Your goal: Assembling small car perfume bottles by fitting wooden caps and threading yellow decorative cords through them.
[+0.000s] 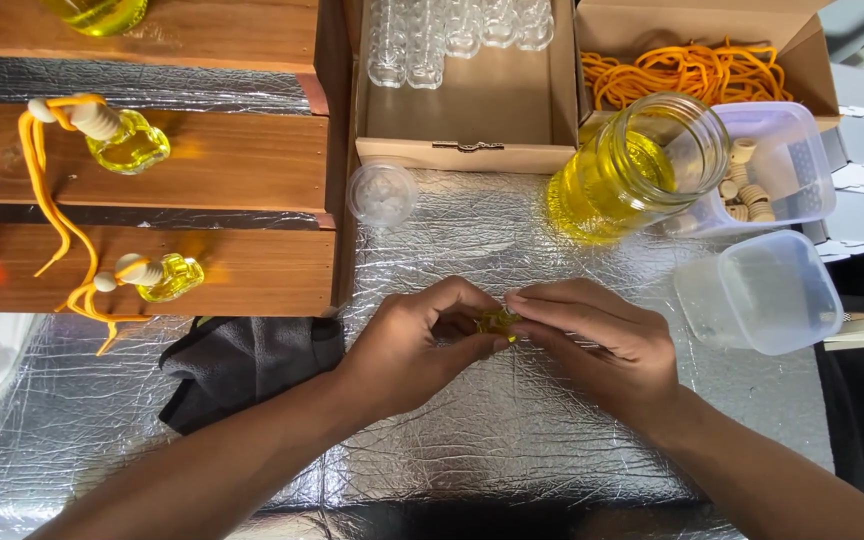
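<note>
Fingers first: both sets were pinched in tight around one small bottle [498, 321] of yellow liquid, dead centre of the frame, just above the foil-covered desk [512, 440]. The left hand [414, 345] curled around it from the left side with its fingertips closed on the glass, and the right hand [602, 345] came in from the right, thumb and forefinger closed on the same bottle. So neither hand was open at all, and hardly any of the bottle showed between them. I couldn't tell if a stopper was on it or not.

If you ask me, the trick at this stage was keeping the bottle upright and low over the foil, gripping with one hand and doing the fiddly work with the other, since that glass looked slippery when wet and easy to tip.

Moving outward: a big jar [632, 170] of yellow liquid stood open to the upper right, near enough to knock with a wrist. Beside it sat a clear tub of wooden caps [752, 185], and an empty tub [762, 290] at mid right. A box of orange cord [687, 70] and a box of empty bottles [452, 35] were along the top. Finished bottles with cords [132, 140] lay on the wooden shelves [232, 160] at upper left, and a dark cloth [242, 365] below them.
</note>
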